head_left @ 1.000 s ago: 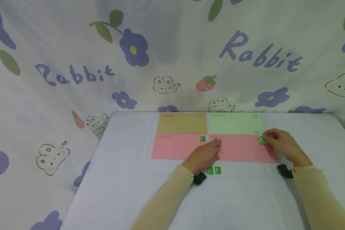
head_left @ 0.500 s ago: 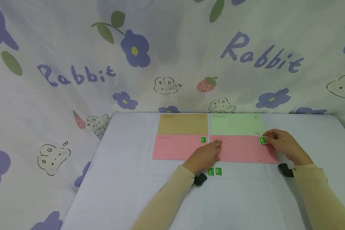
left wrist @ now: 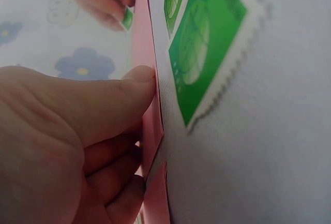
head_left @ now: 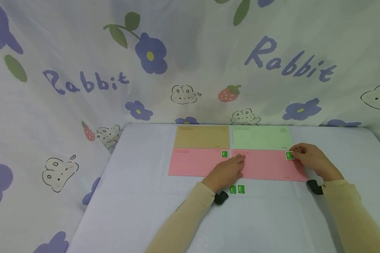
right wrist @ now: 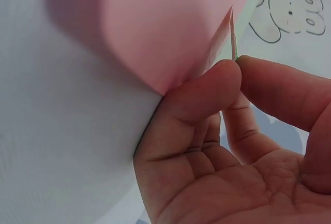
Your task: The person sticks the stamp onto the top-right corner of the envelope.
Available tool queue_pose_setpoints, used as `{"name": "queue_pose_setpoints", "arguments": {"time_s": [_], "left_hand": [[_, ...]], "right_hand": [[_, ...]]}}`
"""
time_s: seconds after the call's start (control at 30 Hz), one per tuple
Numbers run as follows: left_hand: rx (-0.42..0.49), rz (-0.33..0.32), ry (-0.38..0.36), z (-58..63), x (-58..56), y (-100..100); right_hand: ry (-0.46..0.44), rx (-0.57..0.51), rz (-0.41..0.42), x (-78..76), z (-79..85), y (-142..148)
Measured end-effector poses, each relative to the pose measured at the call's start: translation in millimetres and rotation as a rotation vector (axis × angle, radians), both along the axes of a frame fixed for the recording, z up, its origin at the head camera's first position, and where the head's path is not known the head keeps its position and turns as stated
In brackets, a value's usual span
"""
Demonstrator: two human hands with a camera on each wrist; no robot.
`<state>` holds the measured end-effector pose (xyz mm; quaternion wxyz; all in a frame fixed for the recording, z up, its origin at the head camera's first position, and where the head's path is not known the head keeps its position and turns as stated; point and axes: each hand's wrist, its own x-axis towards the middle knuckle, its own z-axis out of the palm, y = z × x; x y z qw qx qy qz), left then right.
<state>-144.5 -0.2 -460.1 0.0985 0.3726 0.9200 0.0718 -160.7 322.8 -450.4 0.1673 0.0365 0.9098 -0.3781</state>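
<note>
My right hand (head_left: 313, 158) pinches a small green postage stamp (head_left: 289, 155) between thumb and forefinger. It is over the top right corner of the right pink envelope (head_left: 266, 167). In the right wrist view the stamp (right wrist: 234, 38) shows nearly edge-on, with the other fingers curled below. My left hand (head_left: 226, 172) rests across the neighbouring edges of both pink envelopes, fingers extended. In the left wrist view its thumb (left wrist: 137, 81) lies at the pink envelope's near edge. The left pink envelope (head_left: 190, 163) bears a green stamp (head_left: 224, 154) in its top right corner.
Two loose green stamps (head_left: 241, 189) lie side by side on the white table (head_left: 272, 218), just in front of the envelopes. Behind the pink pair are a tan envelope (head_left: 202, 137) and a light green envelope (head_left: 259, 137). A patterned cloth (head_left: 202, 52) hangs at the back.
The head view has shifted slightly. Both hands keep nearly the same places, with the right hand pinching the stamp at the envelope's corner throughout.
</note>
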Motion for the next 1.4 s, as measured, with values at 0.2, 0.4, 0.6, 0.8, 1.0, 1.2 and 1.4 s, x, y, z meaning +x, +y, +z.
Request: {"name": "queue_pose_setpoints", "arguments": {"time_s": [0.2,0.4,0.6,0.8,1.0,1.2,1.4], "left_hand": [[-0.003,-0.004,0.004,-0.1,-0.2,0],[0.007,-0.001,-0.004,0.8,-0.2,0],[0.009,0.007,-0.016,1.2,-0.1,0],[0.005,0.004,-0.010,1.5,0.0,0],[0.003,0.002,-0.016,1.9,-0.1,0],[0.004,0.001,-0.013,1.2,0.0,0],[0.005,-0.004,-0.010,1.0,-0.5,0]], "right_hand": [[-0.007,0.010,0.003,-1.7,-0.5,0],[-0.021,0.027,-0.014,-3.8,-0.3,-2],[-0.012,0.033,-0.025,-5.3,-1.5,-3],[-0.019,0.042,-0.029,-7.1,-2.2,-4],[-0.020,0.078,-0.022,-8.0,-1.6,-7],[-0.028,0.121,-0.028,-9.2,-0.7,-9],[-0.039,0.156,-0.029,-10.1,1.1,-11]]}}
